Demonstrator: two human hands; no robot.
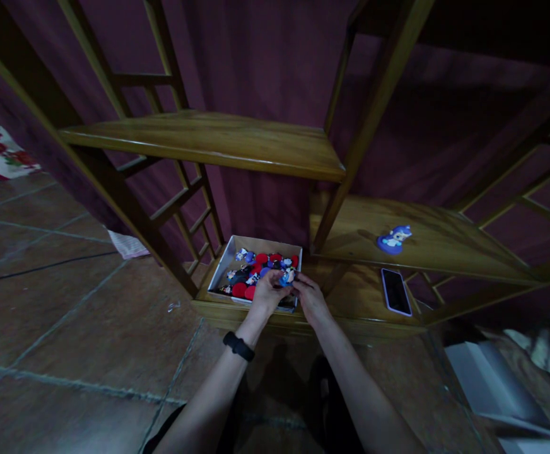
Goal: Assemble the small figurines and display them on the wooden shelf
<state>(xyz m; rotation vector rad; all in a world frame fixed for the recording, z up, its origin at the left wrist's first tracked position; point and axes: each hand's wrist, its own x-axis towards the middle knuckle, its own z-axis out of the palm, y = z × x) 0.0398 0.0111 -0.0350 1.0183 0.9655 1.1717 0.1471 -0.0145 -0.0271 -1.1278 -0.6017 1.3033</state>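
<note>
Between the fingers of both my hands is a small blue and white figurine, held above the right end of an open cardboard box. My left hand, with a black band on its wrist, grips it from the left. From the other side, the closed fingers of my right hand pinch it. Inside the white-walled box lie several small figurines with red, blue and purple bases. Part of the box's contents is hidden behind my hands. One purple figurine stands apart on the shelf to the right.
The box rests on the bottom board of a wooden shelf unit. A middle shelf juts out above it, and a slanting post rises right of my hands. A phone lies at the right. Grey boxes sit on the tiled floor.
</note>
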